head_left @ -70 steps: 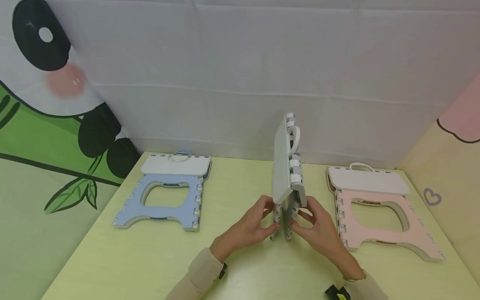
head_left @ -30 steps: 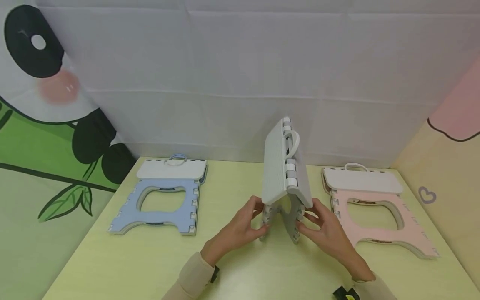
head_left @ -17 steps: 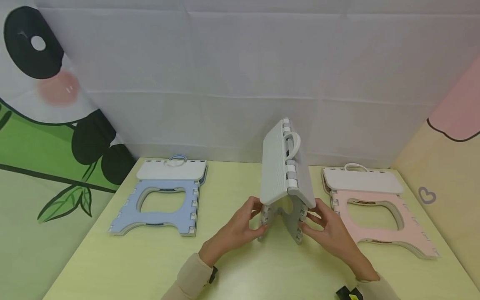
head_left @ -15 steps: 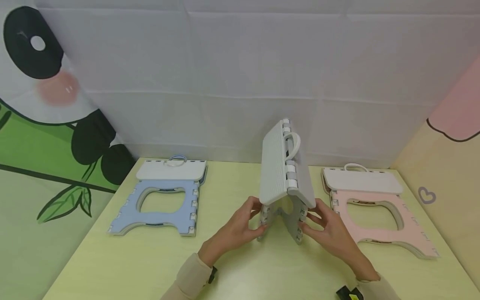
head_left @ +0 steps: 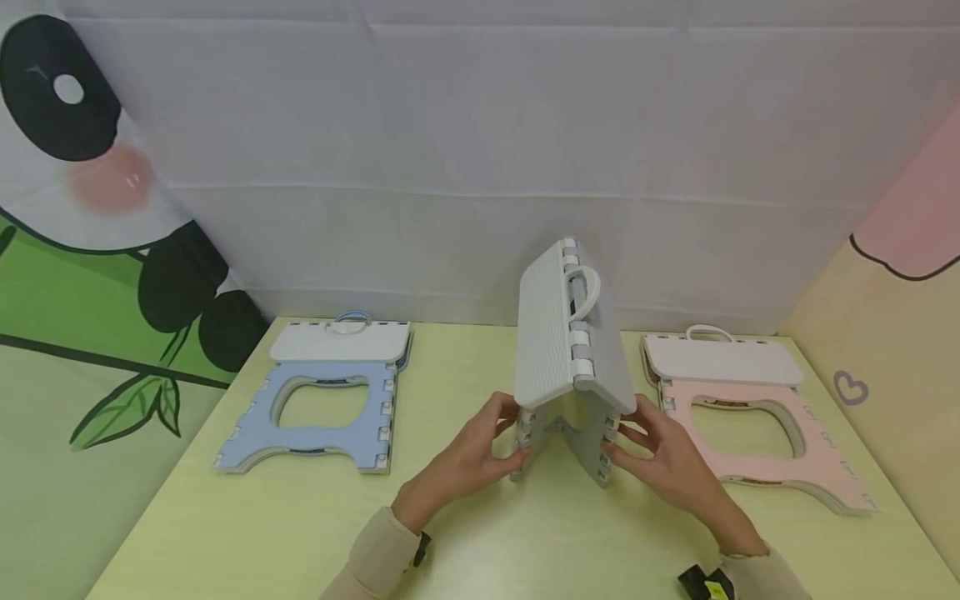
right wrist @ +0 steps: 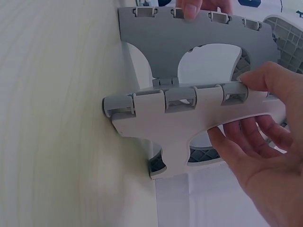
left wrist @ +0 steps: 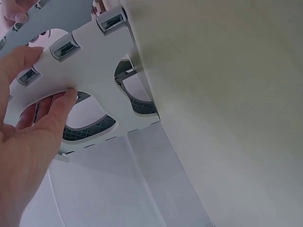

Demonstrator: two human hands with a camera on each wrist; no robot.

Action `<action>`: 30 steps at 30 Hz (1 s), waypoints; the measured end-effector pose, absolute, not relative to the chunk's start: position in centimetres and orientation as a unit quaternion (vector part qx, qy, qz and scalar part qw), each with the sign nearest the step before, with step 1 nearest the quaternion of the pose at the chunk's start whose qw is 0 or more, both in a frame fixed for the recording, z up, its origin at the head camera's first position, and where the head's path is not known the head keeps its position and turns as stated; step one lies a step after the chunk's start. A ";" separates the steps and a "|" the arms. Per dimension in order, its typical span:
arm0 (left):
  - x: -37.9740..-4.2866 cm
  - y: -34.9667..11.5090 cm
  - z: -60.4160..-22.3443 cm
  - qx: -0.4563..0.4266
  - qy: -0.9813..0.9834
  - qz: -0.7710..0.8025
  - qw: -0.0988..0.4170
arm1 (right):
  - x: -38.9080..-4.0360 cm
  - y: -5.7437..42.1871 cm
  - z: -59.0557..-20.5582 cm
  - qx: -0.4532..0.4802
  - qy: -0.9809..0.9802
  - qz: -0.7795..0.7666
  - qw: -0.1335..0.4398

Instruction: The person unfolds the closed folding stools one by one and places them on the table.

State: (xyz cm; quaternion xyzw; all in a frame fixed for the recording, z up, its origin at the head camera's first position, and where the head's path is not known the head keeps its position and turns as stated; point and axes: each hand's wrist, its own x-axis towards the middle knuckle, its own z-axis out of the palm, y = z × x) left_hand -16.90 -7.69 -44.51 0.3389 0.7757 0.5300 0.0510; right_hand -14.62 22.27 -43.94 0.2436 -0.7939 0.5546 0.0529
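Note:
A white and grey folding step stool (head_left: 542, 337) stands partly unfolded on the table, its two seat halves sloping down from a ridge like a roof. A loop handle (head_left: 588, 293) sticks out of that ridge. On the left side, my left hand (head_left: 472, 454) grips one leg panel; in the left wrist view some fingers reach into the panel's cutout (left wrist: 90, 111). My right hand (head_left: 667, 462) holds the opposite leg panel (right wrist: 175, 127), the thumb on its hinged edge and fingers in the opening. Grey inner panels show between the legs.
Flat on the pale yellow table (head_left: 480, 542) lie a folded blue-and-white stool (head_left: 322, 437) at left and a folded pink-and-white stool (head_left: 750, 462) close to my right hand. A grey-white cloth backdrop (head_left: 465, 167) rises behind the table; printed panels flank it.
The stool's two sides have spread from nearly closed to a wider tent shape. My hands have moved apart with the leg panels. Both folded stools stay put.

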 end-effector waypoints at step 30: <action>-17.5 -8.7 -44.6 0.362 0.774 0.517 0.043 | -15.1 23.7 -43.9 0.239 -0.799 0.550 0.036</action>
